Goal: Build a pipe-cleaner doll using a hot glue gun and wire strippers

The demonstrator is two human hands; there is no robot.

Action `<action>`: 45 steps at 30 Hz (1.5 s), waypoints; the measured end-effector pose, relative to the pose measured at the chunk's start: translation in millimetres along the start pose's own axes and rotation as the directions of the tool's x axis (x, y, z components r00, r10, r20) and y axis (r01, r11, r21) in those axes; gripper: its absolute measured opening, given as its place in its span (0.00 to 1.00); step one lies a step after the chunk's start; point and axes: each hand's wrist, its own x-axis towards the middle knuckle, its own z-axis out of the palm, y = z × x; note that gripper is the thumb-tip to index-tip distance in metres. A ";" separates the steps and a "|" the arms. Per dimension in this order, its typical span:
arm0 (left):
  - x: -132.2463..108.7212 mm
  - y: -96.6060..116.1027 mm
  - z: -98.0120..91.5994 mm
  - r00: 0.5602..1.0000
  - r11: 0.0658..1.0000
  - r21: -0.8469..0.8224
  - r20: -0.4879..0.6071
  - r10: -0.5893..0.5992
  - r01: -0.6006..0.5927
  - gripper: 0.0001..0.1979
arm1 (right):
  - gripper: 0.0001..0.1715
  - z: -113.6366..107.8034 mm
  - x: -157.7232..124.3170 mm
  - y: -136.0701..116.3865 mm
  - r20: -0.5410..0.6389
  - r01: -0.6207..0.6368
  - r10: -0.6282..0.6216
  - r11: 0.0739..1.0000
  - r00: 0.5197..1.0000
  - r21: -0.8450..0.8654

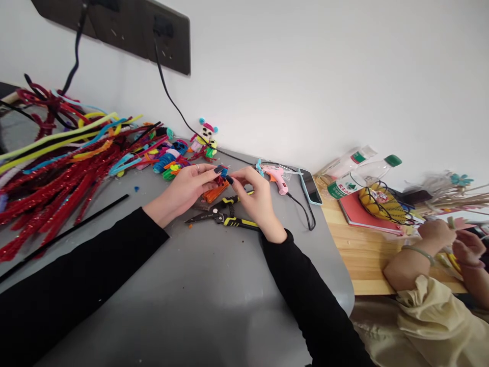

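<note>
My left hand and my right hand meet over the grey table, both pinching a small pipe-cleaner piece of red, blue and orange fuzz. The fingertips of both hands grip it from either side. Just under my hands lie black-and-yellow pliers, their jaws pointing left. Both arms wear black sleeves.
A heap of coloured pipe cleaners covers the left of the table, with small finished figures by the wall. A pink glue gun and a phone lie right. Another person's hands work at a wooden table with bottles.
</note>
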 end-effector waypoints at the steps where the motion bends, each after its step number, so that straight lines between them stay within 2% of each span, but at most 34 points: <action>1: 0.3 -0.3 -0.6 1.000 1.000 -0.001 -0.001 0.010 -0.010 0.19 | 0.06 0.0 -0.1 0.1 -0.008 -0.006 0.006 1.000 1.000 0.000; 6: 2.0 -2.7 -3.4 0.998 0.997 0.060 -0.022 0.058 -0.057 0.20 | 0.06 -0.6 -0.6 -0.4 -0.042 -0.028 0.026 0.999 0.999 -0.037; 11: 2.7 -6.5 -4.6 0.991 0.977 0.192 -0.083 0.106 -0.089 0.26 | 0.02 0.4 0.0 -2.4 -0.044 0.079 -0.082 0.994 0.996 -0.071; 18: 3.3 -8.5 -5.0 0.987 0.945 0.309 -0.086 0.138 -0.105 0.28 | 0.06 3.1 -0.4 -5.6 -0.045 0.106 -0.110 0.990 0.993 -0.093; 26: 4.1 -7.2 -6.0 0.983 0.946 0.303 -0.099 0.155 -0.118 0.28 | 0.07 0.7 -0.7 -4.7 -0.074 0.111 -0.117 0.990 0.990 -0.089; 32: 3.9 -7.1 -5.4 0.982 0.952 0.283 -0.113 0.151 -0.114 0.29 | 0.08 1.8 0.1 -3.1 -0.027 0.096 -0.099 0.992 0.995 -0.085; 38: 5.2 -8.6 -8.2 0.983 0.962 0.250 -0.117 0.143 -0.110 0.28 | 0.10 1.8 -0.3 -2.6 -0.006 0.136 -0.137 0.988 0.991 -0.070; 41: 5.8 -8.6 -8.8 0.980 0.953 0.276 -0.115 0.160 -0.123 0.30 | 0.08 1.6 -0.4 -4.5 -0.025 0.110 -0.112 0.991 0.993 -0.077; 45: 4.4 -7.6 -6.3 0.979 0.941 0.310 -0.101 0.177 -0.138 0.31 | 0.01 1.6 0.0 -5.5 -0.039 0.092 -0.096 0.991 0.995 -0.093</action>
